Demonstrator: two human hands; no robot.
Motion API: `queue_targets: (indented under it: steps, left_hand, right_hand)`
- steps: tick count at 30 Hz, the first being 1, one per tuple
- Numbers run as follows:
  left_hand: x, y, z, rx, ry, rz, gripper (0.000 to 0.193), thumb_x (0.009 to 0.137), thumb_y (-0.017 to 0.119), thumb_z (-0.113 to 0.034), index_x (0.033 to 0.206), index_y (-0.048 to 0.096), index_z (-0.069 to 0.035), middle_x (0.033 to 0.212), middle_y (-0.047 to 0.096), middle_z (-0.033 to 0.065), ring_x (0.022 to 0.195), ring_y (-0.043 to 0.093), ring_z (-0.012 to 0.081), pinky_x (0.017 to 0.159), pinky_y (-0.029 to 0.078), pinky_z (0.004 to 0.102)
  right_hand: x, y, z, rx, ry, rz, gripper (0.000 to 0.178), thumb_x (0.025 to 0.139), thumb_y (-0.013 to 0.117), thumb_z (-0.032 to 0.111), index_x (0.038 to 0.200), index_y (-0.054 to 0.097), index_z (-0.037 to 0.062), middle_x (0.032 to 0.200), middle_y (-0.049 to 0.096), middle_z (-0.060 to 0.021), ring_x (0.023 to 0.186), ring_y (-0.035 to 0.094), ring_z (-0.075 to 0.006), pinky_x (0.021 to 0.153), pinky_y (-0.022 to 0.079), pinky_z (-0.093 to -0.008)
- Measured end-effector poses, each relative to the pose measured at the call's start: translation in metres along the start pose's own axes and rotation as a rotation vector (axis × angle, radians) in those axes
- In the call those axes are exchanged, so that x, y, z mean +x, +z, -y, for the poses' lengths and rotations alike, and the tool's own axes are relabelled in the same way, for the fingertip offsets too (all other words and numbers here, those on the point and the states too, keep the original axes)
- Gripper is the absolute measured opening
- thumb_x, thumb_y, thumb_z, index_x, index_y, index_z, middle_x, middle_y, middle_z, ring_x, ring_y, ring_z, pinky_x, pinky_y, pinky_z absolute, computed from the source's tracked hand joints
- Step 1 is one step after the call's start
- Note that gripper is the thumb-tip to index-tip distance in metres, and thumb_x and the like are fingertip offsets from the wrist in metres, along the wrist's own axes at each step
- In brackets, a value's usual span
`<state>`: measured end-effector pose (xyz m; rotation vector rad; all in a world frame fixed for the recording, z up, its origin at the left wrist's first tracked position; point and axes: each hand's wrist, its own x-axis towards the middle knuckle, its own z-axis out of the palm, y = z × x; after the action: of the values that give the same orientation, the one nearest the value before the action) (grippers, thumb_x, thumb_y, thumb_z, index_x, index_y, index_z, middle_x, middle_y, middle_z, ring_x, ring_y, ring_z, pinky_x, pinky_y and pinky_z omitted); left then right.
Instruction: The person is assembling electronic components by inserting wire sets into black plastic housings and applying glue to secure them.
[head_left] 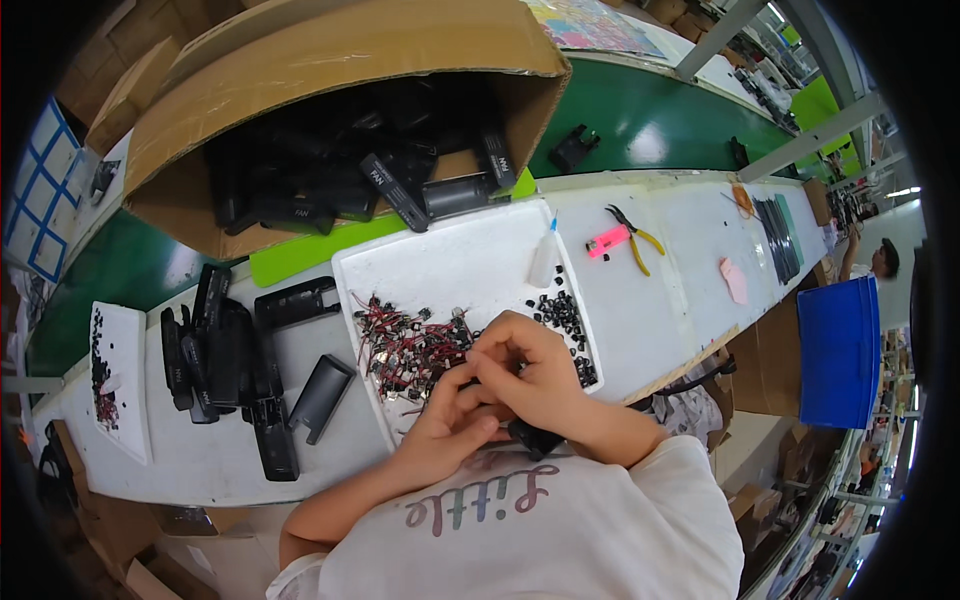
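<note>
Both my hands meet over the near edge of a white tray [450, 245]. My left hand [447, 425] is curled closed, its thumb toward my right hand. My right hand [535, 375] is closed in a pinch just above it; whatever the fingers hold is hidden. A black piece [535, 440] shows under my right wrist, close to my shirt; its support is hidden. Inside the tray lie a heap of small parts with red and black wires [405, 345], scattered small black pieces [562, 318], and a translucent bottle [544, 260] with a blue needle tip.
A cardboard box [350, 50] of black housings lies open toward me. More black housings [235, 350] are piled left, beside a smaller white tray [125, 420]. Pliers [640, 245] and a pink lighter-like item [606, 241] lie right. A blue bin [840, 350] stands beyond; a person [884, 260] is farther off.
</note>
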<state>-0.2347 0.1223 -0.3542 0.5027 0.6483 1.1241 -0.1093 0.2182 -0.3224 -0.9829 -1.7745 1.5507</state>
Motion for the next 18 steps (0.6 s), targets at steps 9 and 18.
queue_targets:
  steps: [9, 18]
  left_hand:
    - [0.003, -0.006, 0.014, 0.160, 0.090, 0.008, 0.058, 0.078, 0.061, 0.007, 0.128, 0.032, -0.004, 0.128, 0.036, 0.0087, 0.117, 0.042, 0.0178, 0.093, 0.041, 0.0312]
    - [0.007, 0.008, 0.015, 0.432, 0.098, -0.049, 0.063, 0.077, 0.068, -0.006, 0.128, 0.031, 0.001, 0.119, 0.040, 0.0085, 0.113, 0.044, 0.0152, 0.096, 0.038, 0.0310]
  right_hand:
    - [0.022, 0.015, -0.024, 0.371, -0.025, -0.329, 0.011, 0.082, 0.059, -0.003, 0.086, 0.052, 0.0043, 0.072, 0.053, 0.0031, 0.063, 0.048, -0.0015, 0.055, 0.036, -0.0164]
    - [0.027, 0.029, -0.025, 0.140, -0.163, -0.309, 0.010, 0.082, 0.060, -0.002, 0.085, 0.052, 0.0046, 0.073, 0.053, 0.0025, 0.060, 0.045, -0.0007, 0.051, 0.034, -0.0158]
